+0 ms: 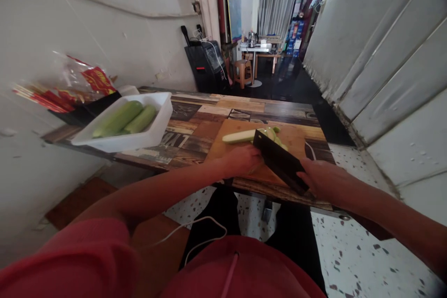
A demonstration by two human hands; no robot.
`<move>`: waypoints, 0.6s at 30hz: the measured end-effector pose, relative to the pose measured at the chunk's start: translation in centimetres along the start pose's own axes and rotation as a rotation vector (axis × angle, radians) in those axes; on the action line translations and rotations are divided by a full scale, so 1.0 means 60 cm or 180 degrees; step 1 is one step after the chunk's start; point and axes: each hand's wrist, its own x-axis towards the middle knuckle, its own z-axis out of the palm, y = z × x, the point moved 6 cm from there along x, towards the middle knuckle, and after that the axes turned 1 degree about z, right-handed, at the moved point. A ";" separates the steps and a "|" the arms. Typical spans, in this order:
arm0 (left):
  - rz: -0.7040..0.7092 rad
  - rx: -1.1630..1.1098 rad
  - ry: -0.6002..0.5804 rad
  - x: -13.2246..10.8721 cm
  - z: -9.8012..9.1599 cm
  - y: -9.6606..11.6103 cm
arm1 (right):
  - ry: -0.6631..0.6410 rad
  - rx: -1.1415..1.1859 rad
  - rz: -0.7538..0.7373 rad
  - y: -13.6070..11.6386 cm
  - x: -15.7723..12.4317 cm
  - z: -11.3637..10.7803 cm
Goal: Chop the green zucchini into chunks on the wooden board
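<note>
Right of centre in the frame, we have the cutting board (295, 142) lying flat near the front edge of the wood-patterned table (188, 123), probably to keep it within our easy reach. On it lies the pale gourd piece (239, 137), running left to right, with slices (271, 133) bunched by its right end; that direction seems to suit crosswise cuts. Our right hand (321, 177) is closed round the lower-right end of the dark cleaver (277, 158), whose broad blade slants up and left across the board; a firm hold there likely keeps so wide a blade steady. Our left hand (244, 160) sits just below the piece, fingers bent, tips beside the blade; we cannot tell whether they grip anything behind it, and such closeness calls for care. Toward the left of the frame, the white tray (150, 137) holds two green gourds (118, 118), its raised walls presumably stopping them from rolling.
</note>
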 end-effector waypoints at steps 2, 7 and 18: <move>0.0038 -0.0168 -0.0007 -0.010 -0.006 -0.002 | 0.0036 0.0070 -0.0066 0.008 0.007 0.005; 0.0367 -0.0663 -0.0067 -0.054 -0.007 -0.015 | -0.0357 0.0761 0.0242 0.062 0.032 0.010; 0.0266 -0.0527 -0.0227 -0.012 -0.015 -0.017 | 0.0227 -0.0163 0.0105 0.054 0.021 -0.012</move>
